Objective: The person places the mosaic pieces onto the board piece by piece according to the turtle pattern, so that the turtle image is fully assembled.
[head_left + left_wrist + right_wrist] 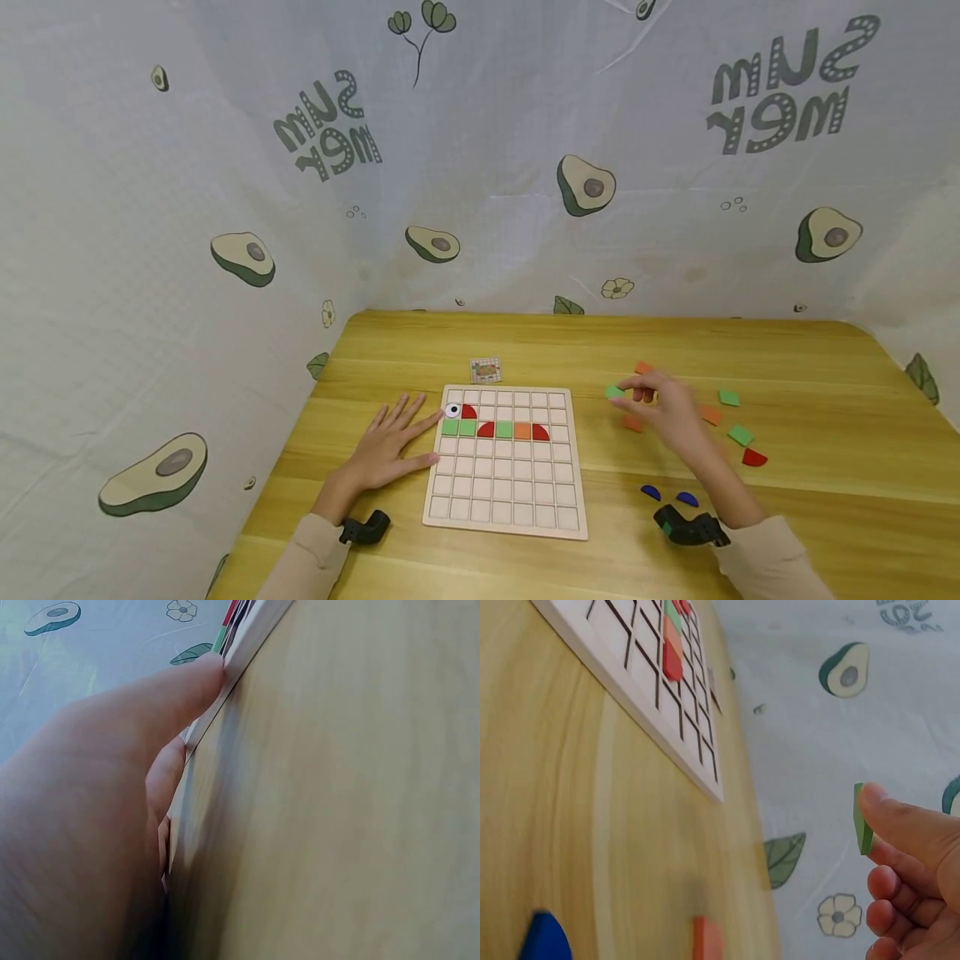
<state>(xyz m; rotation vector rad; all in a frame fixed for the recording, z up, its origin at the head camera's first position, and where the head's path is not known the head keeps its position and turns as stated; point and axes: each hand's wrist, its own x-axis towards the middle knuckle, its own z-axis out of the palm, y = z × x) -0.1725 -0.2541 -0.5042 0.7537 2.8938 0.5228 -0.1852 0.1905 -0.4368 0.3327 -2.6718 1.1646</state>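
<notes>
A pale square grid board (504, 510) lies on the table. Its upper left cells hold a round eye piece (452, 411), several green and orange squares and several red quarter-round pieces (468, 412). My left hand (384, 452) rests with fingers spread beside the board; its thumb and index fingertip touch the left edge. To the right of the board, my right hand (667, 410) pinches a green square tile (863, 821) between thumb and index finger. In the right wrist view the tile is raised above the table, its other fingers loosely curled.
Around and below my right hand lie orange squares (711, 415), green squares (729, 398), a red quarter-round piece (754, 457) and two blue half-round pieces (687, 499). A small picture card (485, 370) sits behind the board. A patterned cloth (510, 125) hangs behind the wooden table (510, 571).
</notes>
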